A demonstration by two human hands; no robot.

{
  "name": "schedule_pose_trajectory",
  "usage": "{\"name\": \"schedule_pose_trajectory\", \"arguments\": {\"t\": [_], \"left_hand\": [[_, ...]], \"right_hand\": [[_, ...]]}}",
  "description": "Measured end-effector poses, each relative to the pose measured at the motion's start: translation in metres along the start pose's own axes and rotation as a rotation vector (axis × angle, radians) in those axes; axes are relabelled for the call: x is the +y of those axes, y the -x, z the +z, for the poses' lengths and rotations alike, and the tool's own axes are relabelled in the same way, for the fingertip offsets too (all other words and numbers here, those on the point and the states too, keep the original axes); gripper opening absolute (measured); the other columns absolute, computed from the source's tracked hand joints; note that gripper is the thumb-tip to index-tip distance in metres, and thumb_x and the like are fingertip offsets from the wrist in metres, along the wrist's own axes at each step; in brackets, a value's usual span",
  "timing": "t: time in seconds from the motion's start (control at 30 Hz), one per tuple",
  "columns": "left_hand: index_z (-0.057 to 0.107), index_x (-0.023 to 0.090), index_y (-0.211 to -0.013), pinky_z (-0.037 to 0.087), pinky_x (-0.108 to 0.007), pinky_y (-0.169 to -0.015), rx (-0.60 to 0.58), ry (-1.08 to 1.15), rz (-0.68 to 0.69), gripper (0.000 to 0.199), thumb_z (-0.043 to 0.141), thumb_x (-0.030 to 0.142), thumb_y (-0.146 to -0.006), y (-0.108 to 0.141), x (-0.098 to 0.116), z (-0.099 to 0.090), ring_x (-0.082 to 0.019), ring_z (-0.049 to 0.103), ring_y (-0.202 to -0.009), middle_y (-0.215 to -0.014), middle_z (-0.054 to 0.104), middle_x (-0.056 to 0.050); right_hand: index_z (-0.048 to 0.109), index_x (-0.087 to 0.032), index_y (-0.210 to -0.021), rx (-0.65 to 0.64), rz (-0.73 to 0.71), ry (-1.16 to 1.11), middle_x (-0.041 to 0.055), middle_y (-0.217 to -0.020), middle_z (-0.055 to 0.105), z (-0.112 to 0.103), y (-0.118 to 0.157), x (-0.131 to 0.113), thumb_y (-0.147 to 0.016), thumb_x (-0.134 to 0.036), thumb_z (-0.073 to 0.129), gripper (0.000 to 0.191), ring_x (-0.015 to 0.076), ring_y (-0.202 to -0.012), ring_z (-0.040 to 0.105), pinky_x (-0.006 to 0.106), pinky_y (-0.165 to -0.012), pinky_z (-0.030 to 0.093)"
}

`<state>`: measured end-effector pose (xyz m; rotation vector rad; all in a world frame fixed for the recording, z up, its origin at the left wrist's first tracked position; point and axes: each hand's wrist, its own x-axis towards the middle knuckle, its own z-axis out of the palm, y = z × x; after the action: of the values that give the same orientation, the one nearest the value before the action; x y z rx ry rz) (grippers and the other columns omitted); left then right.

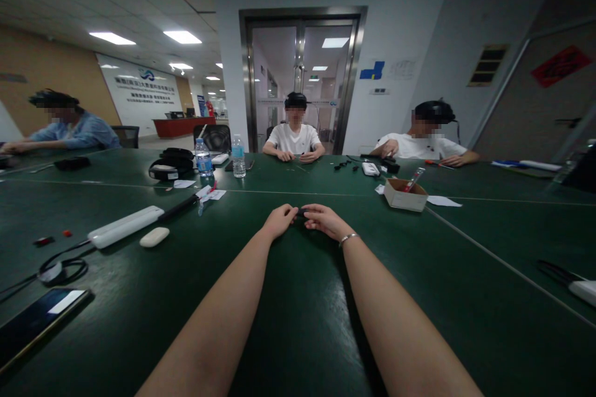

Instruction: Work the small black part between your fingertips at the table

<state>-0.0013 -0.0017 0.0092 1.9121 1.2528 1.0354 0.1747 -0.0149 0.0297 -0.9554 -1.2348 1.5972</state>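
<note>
Both my hands meet over the middle of the green table (298,335). A small dark object (301,212) sits between their fingertips; it is too small to make out further. My left hand (280,221) pinches its left end with thumb and finger. On its other side, my right hand (325,221) has its fingers curled and closed on the same object. A metal bracelet (347,239) circles my right wrist.
To the left lie a white power strip (125,226), a white oval case (154,237) and a phone (40,322). Two bottles (238,158) stand farther back. A small box (405,195) is at the right. Three people sit around the table.
</note>
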Motion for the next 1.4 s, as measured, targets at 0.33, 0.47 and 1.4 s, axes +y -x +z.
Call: {"name": "schedule_pose_trajectory", "arguments": {"t": [0.33, 0.47, 1.4], "left_hand": [[0.056, 0.016, -0.088, 0.042, -0.023, -0.059, 0.015, 0.221, 0.083, 0.021, 0.06, 0.027, -0.071, -0.003, -0.002, -0.001, -0.011, 0.053, -0.06, -0.072, 0.057, 0.0], [0.058, 0.015, -0.088, 0.04, -0.022, -0.055, 0.026, 0.24, 0.105, 0.025, 0.066, 0.025, -0.065, -0.005, -0.003, -0.003, -0.009, 0.05, -0.056, -0.075, 0.06, -0.001], [0.057, 0.015, -0.089, 0.045, -0.025, -0.064, 0.075, 0.3, -0.006, 0.021, 0.057, 0.031, -0.075, -0.002, 0.007, -0.001, -0.011, 0.056, -0.065, -0.076, 0.06, -0.003]], "right_hand": [[0.056, -0.006, -0.087, 0.034, 0.036, -0.02, 0.01, -0.066, 0.064, 0.001, -0.002, 0.0, -0.09, -0.009, 0.05, 0.008, 0.0099, -0.048, 0.06, 0.017, -0.05, 0.054], [0.056, -0.006, -0.077, 0.03, 0.028, -0.022, 0.0111, -0.064, 0.064, 0.002, -0.002, 0.0, -0.091, -0.015, 0.05, 0.018, 0.0096, -0.047, 0.059, 0.017, -0.049, 0.053], [0.056, -0.007, -0.079, 0.019, 0.033, 0.015, 0.0104, -0.063, 0.065, 0.003, 0.0, -0.001, -0.091, -0.018, 0.051, 0.017, 0.0099, -0.048, 0.059, 0.017, -0.05, 0.053]]}}
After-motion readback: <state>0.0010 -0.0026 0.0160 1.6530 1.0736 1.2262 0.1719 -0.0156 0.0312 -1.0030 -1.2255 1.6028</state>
